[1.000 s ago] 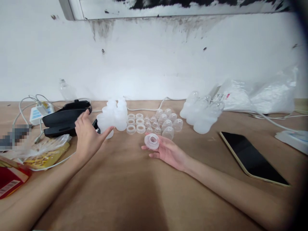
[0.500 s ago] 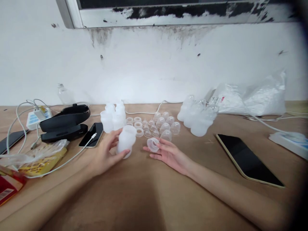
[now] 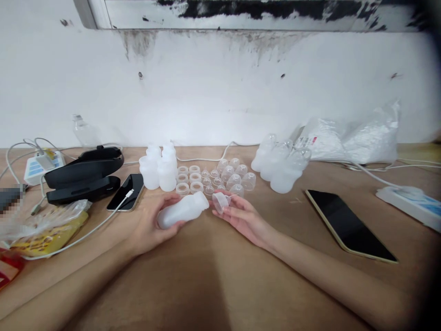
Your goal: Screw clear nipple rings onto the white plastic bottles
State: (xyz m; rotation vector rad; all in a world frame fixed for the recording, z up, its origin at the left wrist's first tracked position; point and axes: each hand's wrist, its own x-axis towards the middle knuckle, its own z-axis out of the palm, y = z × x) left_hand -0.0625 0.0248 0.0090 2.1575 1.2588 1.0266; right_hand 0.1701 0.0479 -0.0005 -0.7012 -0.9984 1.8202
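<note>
One brown worktop (image 3: 193, 285) meets the wall (image 3: 206, 92) along its far edge; its near edge falls outside the view. A broad stretch of wood opens on the near side of the held bottle (image 3: 182, 211), between the forearms.

Right of the held bottle are one white bag (image 3: 347, 140) at the back and one phone (image 3: 351, 225); left of it, one black case (image 3: 84, 174) and a second phone (image 3: 128, 192). Two hands meet at it: the left hand (image 3: 151, 225) wraps its body, tilting it with the mouth to the right; the right hand (image 3: 244, 218), just right of that mouth, pinches one collar (image 3: 220, 203) between thumb and fingers. Beyond it come at least three domed bottles (image 3: 282, 177) to the right, four plain bottles (image 3: 167, 174) to the left, seven domes (image 3: 248, 180), six rings (image 3: 182, 188) and about six teats (image 3: 207, 181).

The left frame edge cuts off a red box (image 3: 8, 266) and a blurred dark slab (image 3: 12, 197). The domed bottles overlap, and the right hand partly hides the nearest domes and teats. Whether the collar touches the mouth cannot be told.
</note>
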